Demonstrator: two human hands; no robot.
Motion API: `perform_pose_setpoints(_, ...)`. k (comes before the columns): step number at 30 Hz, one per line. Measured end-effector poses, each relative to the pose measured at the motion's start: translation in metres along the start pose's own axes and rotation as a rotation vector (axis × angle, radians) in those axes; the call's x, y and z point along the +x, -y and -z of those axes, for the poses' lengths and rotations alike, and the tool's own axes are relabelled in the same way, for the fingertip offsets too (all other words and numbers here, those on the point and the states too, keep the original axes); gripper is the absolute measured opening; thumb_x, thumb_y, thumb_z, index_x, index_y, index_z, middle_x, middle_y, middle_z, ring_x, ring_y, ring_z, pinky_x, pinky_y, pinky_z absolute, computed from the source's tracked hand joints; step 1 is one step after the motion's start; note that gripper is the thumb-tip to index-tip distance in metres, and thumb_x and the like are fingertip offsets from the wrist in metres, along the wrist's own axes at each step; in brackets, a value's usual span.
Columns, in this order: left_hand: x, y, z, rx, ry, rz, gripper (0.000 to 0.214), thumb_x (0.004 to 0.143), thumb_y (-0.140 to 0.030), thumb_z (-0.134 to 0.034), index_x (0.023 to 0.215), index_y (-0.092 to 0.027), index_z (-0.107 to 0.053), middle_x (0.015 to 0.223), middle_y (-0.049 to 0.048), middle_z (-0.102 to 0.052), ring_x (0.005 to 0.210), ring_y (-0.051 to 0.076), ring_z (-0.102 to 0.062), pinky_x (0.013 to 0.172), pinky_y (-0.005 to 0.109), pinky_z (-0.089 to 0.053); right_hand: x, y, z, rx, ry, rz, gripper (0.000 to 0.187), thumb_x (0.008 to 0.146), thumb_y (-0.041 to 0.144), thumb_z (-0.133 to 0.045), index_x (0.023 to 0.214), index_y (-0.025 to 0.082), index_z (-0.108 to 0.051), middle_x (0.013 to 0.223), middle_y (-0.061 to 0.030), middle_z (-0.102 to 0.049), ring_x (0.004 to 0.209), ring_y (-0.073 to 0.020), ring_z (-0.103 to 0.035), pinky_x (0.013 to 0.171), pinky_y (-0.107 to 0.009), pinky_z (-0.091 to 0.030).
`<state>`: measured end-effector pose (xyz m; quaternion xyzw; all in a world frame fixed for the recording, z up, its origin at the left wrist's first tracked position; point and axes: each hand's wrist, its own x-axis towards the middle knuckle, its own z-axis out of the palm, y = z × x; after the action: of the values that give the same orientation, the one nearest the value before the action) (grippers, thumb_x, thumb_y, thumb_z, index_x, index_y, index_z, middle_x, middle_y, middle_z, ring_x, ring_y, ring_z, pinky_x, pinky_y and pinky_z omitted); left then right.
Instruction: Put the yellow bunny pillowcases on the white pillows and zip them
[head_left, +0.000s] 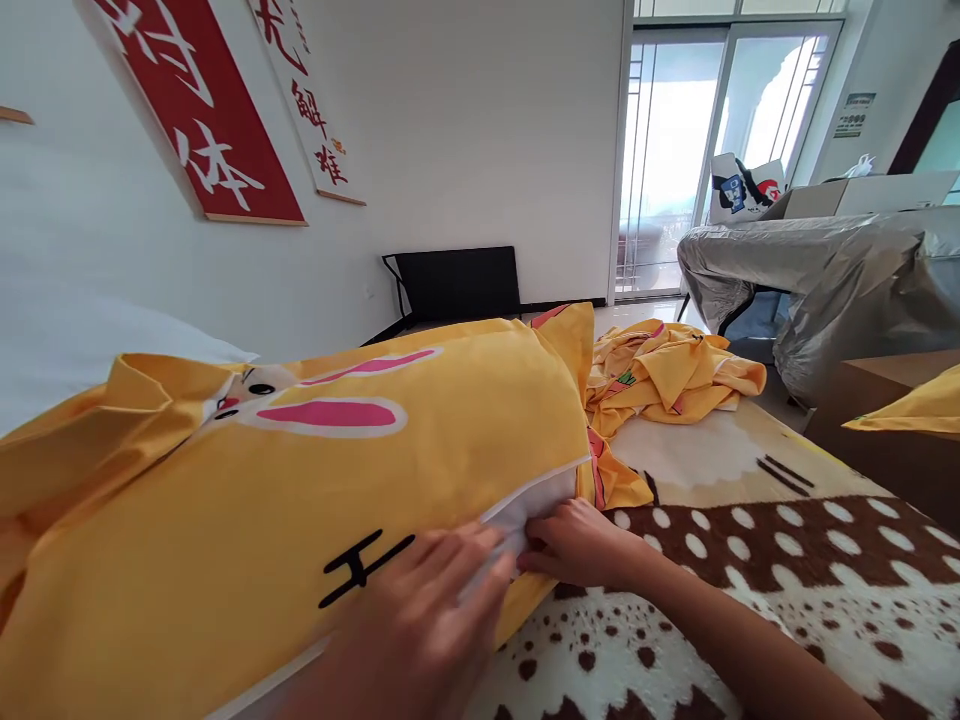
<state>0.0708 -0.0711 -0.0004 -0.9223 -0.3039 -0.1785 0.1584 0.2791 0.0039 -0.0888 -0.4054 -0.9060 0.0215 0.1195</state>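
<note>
A big pillow in a yellow pillowcase [300, 480] printed with a white rabbit face and pink ears lies across the bed in front of me. At its open end a strip of the white pillow [529, 510] shows. My left hand [420, 620] lies flat on the yellow cover beside that opening, fingers stretched. My right hand [581, 545] pinches the edge of the pillowcase at the opening, fingers closed on the cloth.
The bed carries a brown, white and cream spotted blanket [750, 560]. A crumpled heap of yellow bedding [667, 375] lies further back. A white pillow [75, 340] is at the left. A grey covered sofa [825, 270] and a brown box [892, 400] stand at right.
</note>
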Motion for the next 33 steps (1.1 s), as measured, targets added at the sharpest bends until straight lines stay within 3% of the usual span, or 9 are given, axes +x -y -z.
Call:
perform_pose_setpoints(3, 0.032, -0.012, -0.034, -0.069, 0.414, 0.096, 0.036, 0.072, -0.003, -0.042, 0.097, -0.019, -0.061, 0.098, 0.0065, -0.064, 0.089, 0.023, -0.059, 0.08, 0.038, -0.048, -0.004, 0.0, 0.002, -0.049, 0.054, 0.017, 0.037, 0.088, 0.042, -0.049, 0.07, 0.017, -0.069, 0.066, -0.006, -0.069, 0.055, -0.016, -0.057, 0.05, -0.028, -0.024)
perform_pose_setpoints(6, 0.054, -0.012, -0.059, -0.008, 0.552, 0.13, 0.031, 0.073, 0.0, -0.043, 0.093, -0.014, -0.063, 0.095, 0.0085, -0.066, 0.086, 0.024, -0.061, 0.072, 0.035, -0.048, -0.009, -0.002, 0.009, -0.093, 0.119, 0.006, 0.039, 0.088, 0.043, -0.048, 0.069, 0.016, -0.07, 0.065, -0.0076, -0.07, 0.05, -0.0159, -0.054, 0.048, -0.029, -0.026)
perform_pose_setpoints(10, 0.073, -0.004, -0.073, 0.106, 0.516, -0.084, 0.016, 0.084, -0.014, -0.051, 0.088, -0.011, -0.067, 0.092, 0.0097, -0.067, 0.086, 0.024, -0.06, 0.072, 0.035, -0.045, -0.015, -0.008, 0.02, -0.121, 0.138, 0.066, 0.045, 0.091, 0.044, -0.044, 0.068, 0.016, -0.071, 0.065, -0.0078, -0.07, 0.058, -0.0168, -0.058, 0.065, -0.031, -0.04)
perform_pose_setpoints(13, 0.087, 0.003, -0.084, 0.1, 0.496, -0.275, 0.017, 0.087, -0.023, -0.055, 0.084, -0.014, -0.069, 0.102, 0.0074, -0.066, 0.102, 0.022, -0.055, 0.088, 0.034, -0.04, -0.018, -0.013, 0.025, -0.081, 0.162, 0.095, 0.039, 0.088, 0.047, -0.049, 0.08, 0.018, -0.073, 0.078, -0.0076, -0.073, 0.076, -0.0189, -0.062, 0.082, -0.031, -0.041)
perform_pose_setpoints(16, 0.1, 0.009, -0.106, 0.143, 0.502, -0.358, 0.017, 0.086, -0.025, -0.056, 0.093, -0.015, -0.068, 0.104, 0.0064, -0.067, 0.104, 0.022, -0.054, 0.093, 0.035, -0.039, -0.019, -0.015, 0.026, -0.085, 0.257, 0.05, 0.032, 0.08, 0.046, -0.061, 0.085, 0.017, -0.074, 0.082, -0.0077, -0.073, 0.08, -0.0199, -0.063, 0.084, -0.03, -0.042)
perform_pose_setpoints(21, 0.119, 0.01, -0.154, 0.319, 0.517, -0.323, 0.026, 0.084, -0.026, -0.062, 0.107, -0.016, -0.064, 0.117, 0.009, -0.063, 0.115, 0.023, -0.052, 0.101, 0.042, -0.038, -0.018, -0.016, 0.021, -0.149, 0.29, -0.012, 0.021, 0.08, 0.025, -0.056, 0.082, 0.012, -0.073, 0.079, -0.0106, -0.072, 0.074, -0.0195, -0.062, 0.078, -0.031, -0.042)
perform_pose_setpoints(25, 0.133, 0.004, -0.181, 0.431, 0.468, -0.294, 0.027, 0.086, -0.022, -0.058, 0.112, -0.018, -0.063, 0.128, 0.0089, -0.056, 0.12, 0.021, -0.049, 0.102, 0.043, -0.038, -0.017, -0.016, 0.02, -0.178, 0.31, -0.034, 0.021, 0.075, 0.013, -0.053, 0.08, 0.011, -0.073, 0.079, -0.0124, -0.072, 0.069, -0.0183, -0.061, 0.071, -0.029, -0.041)
perform_pose_setpoints(30, 0.136, -0.006, -0.201, 0.408, 0.42, -0.183, 0.034, 0.084, -0.013, -0.059, 0.118, -0.017, -0.058, 0.136, 0.0093, -0.048, 0.125, 0.023, -0.044, 0.104, 0.045, -0.038, -0.016, -0.013, 0.024, -0.18, 0.315, -0.043, 0.02, 0.073, 0.012, -0.053, 0.078, 0.011, -0.072, 0.076, -0.0117, -0.071, 0.066, -0.0171, -0.06, 0.071, -0.029, -0.039)
perform_pose_setpoints(33, 0.127, 0.001, -0.2, 0.294, 0.379, -0.08, 0.032, 0.086, -0.015, -0.058, 0.118, -0.017, -0.057, 0.134, 0.0093, -0.049, 0.126, 0.024, -0.043, 0.105, 0.047, -0.037, -0.022, -0.014, 0.03, -0.18, 0.305, -0.063, 0.02, 0.073, 0.012, -0.052, 0.077, 0.012, -0.072, 0.073, -0.0107, -0.07, 0.065, -0.0168, -0.059, 0.064, -0.027, -0.038)
